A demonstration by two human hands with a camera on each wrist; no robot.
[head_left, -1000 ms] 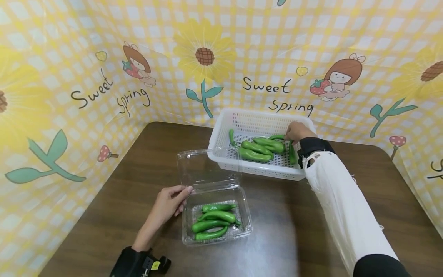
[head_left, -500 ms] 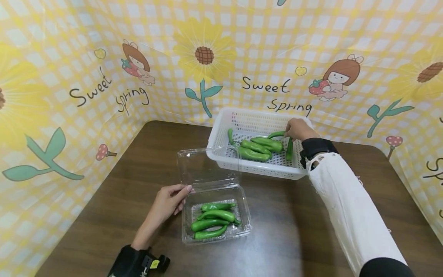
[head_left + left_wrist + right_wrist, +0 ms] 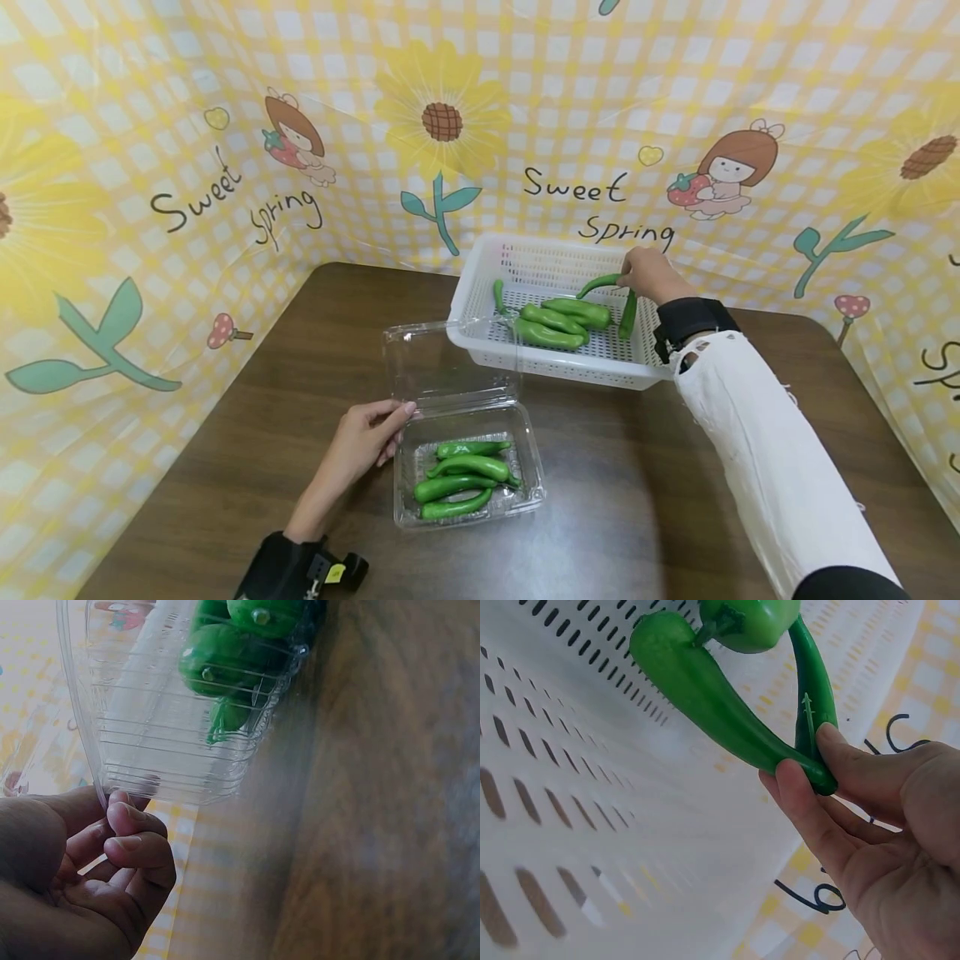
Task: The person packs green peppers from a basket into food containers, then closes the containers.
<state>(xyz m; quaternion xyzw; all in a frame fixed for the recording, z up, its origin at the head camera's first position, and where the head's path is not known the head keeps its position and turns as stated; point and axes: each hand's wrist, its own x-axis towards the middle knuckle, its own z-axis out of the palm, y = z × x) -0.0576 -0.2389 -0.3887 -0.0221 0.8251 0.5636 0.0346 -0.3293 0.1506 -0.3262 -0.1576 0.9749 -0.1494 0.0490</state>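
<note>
My right hand (image 3: 647, 273) hovers over the right end of the white slotted basket (image 3: 480, 283) and pinches two green peppers (image 3: 627, 313) by their ends; the peppers (image 3: 727, 705) hang from my fingertips (image 3: 802, 787) above the basket floor. Several more green peppers (image 3: 558, 321) lie in the basket. My left hand (image 3: 369, 435) grips the left rim of the clear plastic clamshell box (image 3: 525, 442), its lid standing open behind. Several green peppers (image 3: 459, 482) lie inside the box, also visible as peppers (image 3: 232, 660) through the clear wall near my left fingers (image 3: 135, 832).
The brown wooden table (image 3: 660, 492) is walled by a yellow checked cloth (image 3: 450, 125) with sunflowers on three sides. The basket stands at the back against the cloth, touching the clamshell's open lid (image 3: 442, 367).
My right hand has lifted slightly from the basket floor, raising the two pinched peppers with it. The left hand and the clamshell have stayed put.
</note>
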